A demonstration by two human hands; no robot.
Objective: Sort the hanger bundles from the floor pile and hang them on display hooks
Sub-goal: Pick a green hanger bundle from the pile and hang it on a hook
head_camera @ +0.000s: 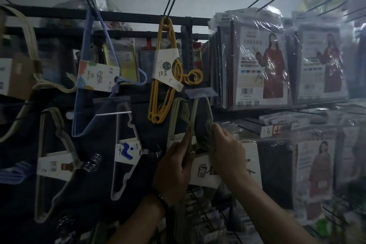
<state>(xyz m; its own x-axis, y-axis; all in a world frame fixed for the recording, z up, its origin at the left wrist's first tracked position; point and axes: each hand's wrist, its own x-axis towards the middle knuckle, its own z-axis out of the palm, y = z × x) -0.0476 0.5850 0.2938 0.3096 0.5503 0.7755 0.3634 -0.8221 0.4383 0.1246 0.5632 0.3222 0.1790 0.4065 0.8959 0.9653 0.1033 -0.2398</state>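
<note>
Both hands hold 1 green bundle (178,115) up at the rack, just under a clear tag (200,93), likely to thread it onto the hook there. The hook itself is too dark to make out. The left hand (174,166) grips the bundle's frame beside its card (206,171), seemingly to take the weight. The right hand (225,152) curls round the wire tops at upper right, probably to steer them. A yellow bundle (158,85) hangs just to the left.
</note>
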